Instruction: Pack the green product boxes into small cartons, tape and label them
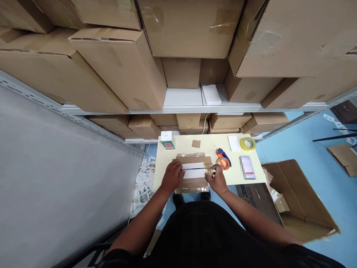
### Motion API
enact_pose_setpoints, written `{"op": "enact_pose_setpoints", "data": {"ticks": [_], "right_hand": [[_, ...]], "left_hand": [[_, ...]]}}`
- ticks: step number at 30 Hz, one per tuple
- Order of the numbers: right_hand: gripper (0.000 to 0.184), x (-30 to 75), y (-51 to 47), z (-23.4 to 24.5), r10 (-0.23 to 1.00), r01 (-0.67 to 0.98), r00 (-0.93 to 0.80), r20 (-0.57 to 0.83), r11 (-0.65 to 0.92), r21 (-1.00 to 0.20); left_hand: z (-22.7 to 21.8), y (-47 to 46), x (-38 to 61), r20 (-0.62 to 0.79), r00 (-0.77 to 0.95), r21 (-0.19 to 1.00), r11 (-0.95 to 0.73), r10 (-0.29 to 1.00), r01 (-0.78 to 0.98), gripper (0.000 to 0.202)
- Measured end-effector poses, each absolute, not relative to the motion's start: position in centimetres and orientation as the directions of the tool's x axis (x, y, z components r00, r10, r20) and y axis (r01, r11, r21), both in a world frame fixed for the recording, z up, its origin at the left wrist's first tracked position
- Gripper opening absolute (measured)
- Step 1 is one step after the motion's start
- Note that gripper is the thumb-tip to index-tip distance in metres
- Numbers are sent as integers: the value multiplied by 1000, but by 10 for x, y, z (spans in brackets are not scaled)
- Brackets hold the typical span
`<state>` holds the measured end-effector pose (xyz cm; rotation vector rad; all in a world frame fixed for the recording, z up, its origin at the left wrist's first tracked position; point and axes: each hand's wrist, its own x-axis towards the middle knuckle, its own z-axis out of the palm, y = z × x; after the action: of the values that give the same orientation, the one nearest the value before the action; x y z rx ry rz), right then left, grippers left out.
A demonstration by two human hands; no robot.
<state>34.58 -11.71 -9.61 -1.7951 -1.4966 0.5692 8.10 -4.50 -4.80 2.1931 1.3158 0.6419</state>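
Observation:
A piece of brown cardboard [192,160] with shiny clear tape at its edges lies at the near side of the small table. On it rests a flat white piece [193,174], possibly a box or card, with a small yellow mark at its upper right corner. Across the white piece runs a thin dark strip [196,168]; I cannot tell what it is. My left hand [172,175] pinches the strip's left end. At the other end, my right hand [218,179] has its fingers closed on the strip. Fingers partly hide both ends.
The pale yellow table [164,163] carries a white-green box [167,140], an orange-blue tape dispenser [223,159], a yellow tape roll [247,143] and a brown square [196,143]. Shelves of cartons [192,29] stand ahead. An open carton [301,197] is at right.

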Motion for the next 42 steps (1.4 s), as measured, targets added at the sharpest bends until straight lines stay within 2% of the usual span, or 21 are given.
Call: {"op": "enact_pose_setpoints", "data": {"ticks": [5,8,10,12,14,17,19,23,26,28,30,32,34,37,39,42], "right_hand": [[34,346,-113,-102,974,645,199,107,-48,-762],[24,371,-108,-103,981,659,163,102,-31,-751],[18,398,-102,-107,977,725,181,112,-56,-686],[18,427,-92,-112,971,826,216,100,-127,-548],[25,453,-77,-119,959,882,283,-7,-263,-391],[40,478,-51,-132,860,837,404,-312,-485,-254],[37,488,-36,-140,800,809,393,-453,-536,-244],[25,500,-20,-148,808,812,312,-500,-500,-301],[28,501,-23,-140,840,815,273,-469,-461,-351],[34,494,-29,-123,895,797,234,-381,-400,-451],[41,479,-37,-100,967,757,166,-193,-250,-604],[48,454,-45,-73,997,710,71,36,-26,-703],[52,422,-50,-49,984,688,-46,174,157,-708],[59,374,-55,-27,948,689,-195,253,316,-652],[64,348,-56,-22,924,713,-260,282,381,-590],[68,323,-57,-22,903,754,-314,294,425,-501]], "left_hand": [[-58,-51,84,133,395,497,-406,909,767,20],[-65,-51,83,125,425,415,-437,896,798,21],[-70,-52,85,107,417,396,-423,903,815,22],[-72,-55,90,90,385,399,-387,918,831,24],[-71,-59,96,79,354,411,-354,932,840,26],[-67,-66,105,69,293,433,-293,954,852,23],[-65,-70,110,52,261,449,-256,964,856,24],[-69,-74,119,21,242,483,-222,970,847,25],[-69,-73,122,28,228,554,-205,973,807,26],[-65,-71,121,23,176,651,-148,984,744,24],[-59,-69,120,-35,112,772,-45,993,634,21],[-52,-65,116,-172,62,876,124,983,466,25],[-47,-61,112,-343,44,913,323,938,250,39],[-45,-55,104,-513,91,852,519,854,-68,58],[-45,-53,97,-545,152,799,566,825,-203,65],[-45,-51,89,-531,225,756,577,817,-309,65]]}}
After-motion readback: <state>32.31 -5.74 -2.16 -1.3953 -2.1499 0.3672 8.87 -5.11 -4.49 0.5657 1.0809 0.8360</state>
